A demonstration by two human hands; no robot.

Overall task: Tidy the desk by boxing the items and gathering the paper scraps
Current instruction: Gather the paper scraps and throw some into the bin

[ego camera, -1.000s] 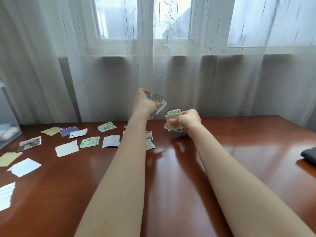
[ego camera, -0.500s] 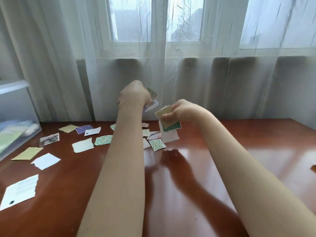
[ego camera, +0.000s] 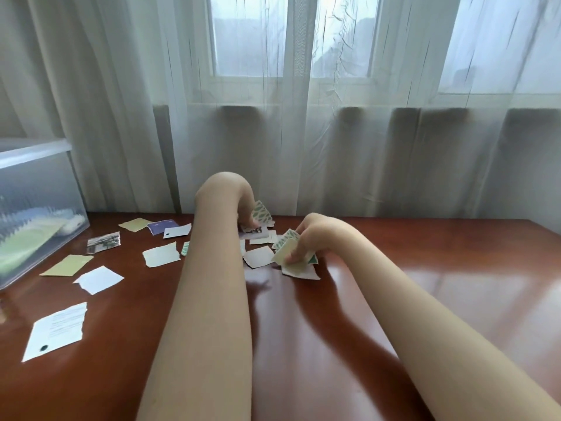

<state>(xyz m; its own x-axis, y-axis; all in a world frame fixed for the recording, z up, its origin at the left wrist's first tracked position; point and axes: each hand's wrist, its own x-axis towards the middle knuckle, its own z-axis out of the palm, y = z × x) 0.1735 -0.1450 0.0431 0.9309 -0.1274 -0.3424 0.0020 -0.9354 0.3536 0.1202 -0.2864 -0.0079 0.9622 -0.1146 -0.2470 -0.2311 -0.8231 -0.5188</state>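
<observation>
While the paper scraps [ego camera: 161, 253] lay strewn over the left and middle of the frame, a small stack [ego camera: 287, 252] of them was gripped by the curled fingers of the right hand [ego camera: 315, 238], just right of centre and low over the desk [ego camera: 409, 284]. A leaf-patterned scrap [ego camera: 261, 212] was pinched in the left hand [ego camera: 241, 205], which was bent downward at the wrist at the centre of the frame. Between and beneath the two hands, several loose white pieces were clustered on the wood. Further left, a purple scrap [ego camera: 160, 227], a small photo [ego camera: 103, 243], an olive piece [ego camera: 66, 265] and a printed sheet [ego camera: 56, 331] were scattered, well apart from one another. A translucent plastic box [ego camera: 33, 214] was seen at the left edge. Sheer curtains [ego camera: 334, 147] were hung across the window [ego camera: 249, 34] in the upper part of the frame.
</observation>
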